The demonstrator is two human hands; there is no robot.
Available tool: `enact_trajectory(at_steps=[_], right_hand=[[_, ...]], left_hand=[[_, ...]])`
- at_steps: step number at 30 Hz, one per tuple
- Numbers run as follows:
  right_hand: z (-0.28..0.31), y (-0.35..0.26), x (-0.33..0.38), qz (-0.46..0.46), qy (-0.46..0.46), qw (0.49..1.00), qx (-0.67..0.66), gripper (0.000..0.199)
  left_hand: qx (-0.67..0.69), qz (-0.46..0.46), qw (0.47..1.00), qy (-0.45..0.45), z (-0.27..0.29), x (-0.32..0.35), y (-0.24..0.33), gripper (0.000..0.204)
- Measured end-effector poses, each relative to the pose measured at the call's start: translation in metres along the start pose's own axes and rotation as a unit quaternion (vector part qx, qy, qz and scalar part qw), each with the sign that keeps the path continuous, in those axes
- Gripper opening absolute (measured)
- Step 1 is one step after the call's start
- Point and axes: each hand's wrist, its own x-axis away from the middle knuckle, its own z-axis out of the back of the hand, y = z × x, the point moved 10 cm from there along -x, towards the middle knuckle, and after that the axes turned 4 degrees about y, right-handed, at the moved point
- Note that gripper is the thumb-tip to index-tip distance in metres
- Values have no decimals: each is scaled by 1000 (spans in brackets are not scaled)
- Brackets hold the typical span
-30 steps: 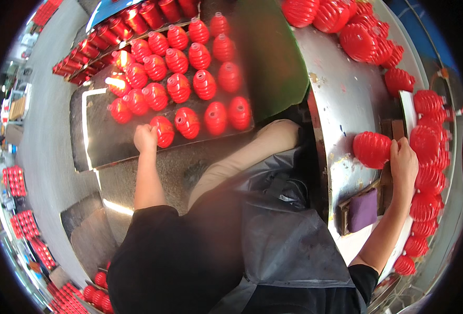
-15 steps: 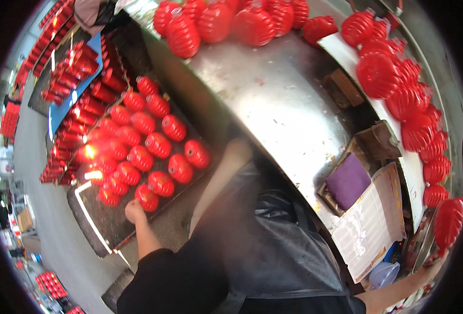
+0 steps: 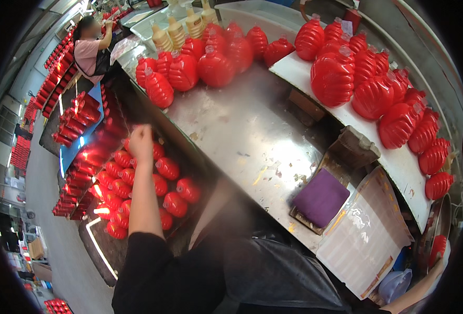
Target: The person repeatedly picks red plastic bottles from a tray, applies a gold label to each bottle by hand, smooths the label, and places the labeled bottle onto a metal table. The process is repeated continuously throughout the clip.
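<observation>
Over the far end of a group of red ribbed bottles (image 3: pixel 120 188) on the dark table at left is my left hand (image 3: pixel 141 140). Its fingers are curled closed, and a red bottle shows right beside them. Whatever they may grip is hidden behind the hand. My left forearm covers part of the group. At the lower right rim, my right hand (image 3: pixel 439 264) is partly visible, closed around a red bottle (image 3: pixel 437 250) above a round metal pan.
A metal-topped bench (image 3: pixel 231 125) holds larger red bottles (image 3: pixel 182 72) along its far edge. More stand on a white board (image 3: pixel 289 70) at right. Nearer lie a purple pad (image 3: pixel 321 198) and a plastic sheet (image 3: pixel 365 235). A person in pink (image 3: pixel 87 55) works at far left.
My left hand has gone from the near edge of the bottle group to its far end. My right hand has lowered its bottle toward the pan. The view has shifted, bringing the other person into sight.
</observation>
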Motion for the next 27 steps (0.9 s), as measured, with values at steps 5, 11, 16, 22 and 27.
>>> enact_trajectory(at_steps=[5, 11, 16, 22, 27], right_hand=[[-28, 38, -29, -10, -41, 999, 33, 27], [-26, 83, -37, -28, -59, 995, 76, 25], [-18, 109, -30, -48, -71, 989, 118, 24], [-21, 110, -31, -35, -110, 981, 156, 23], [-19, 97, -31, -40, -152, 970, 183, 23]], left_hand=[[108, -89, 989, -54, -148, -70, 145, 43], [61, -100, 986, -121, -271, -131, 211, 48], [124, 13, 989, -80, -294, -156, 203, 44], [-120, -203, 958, -162, -355, -159, 270, 58], [-136, -223, 936, -237, -378, -160, 267, 46]])
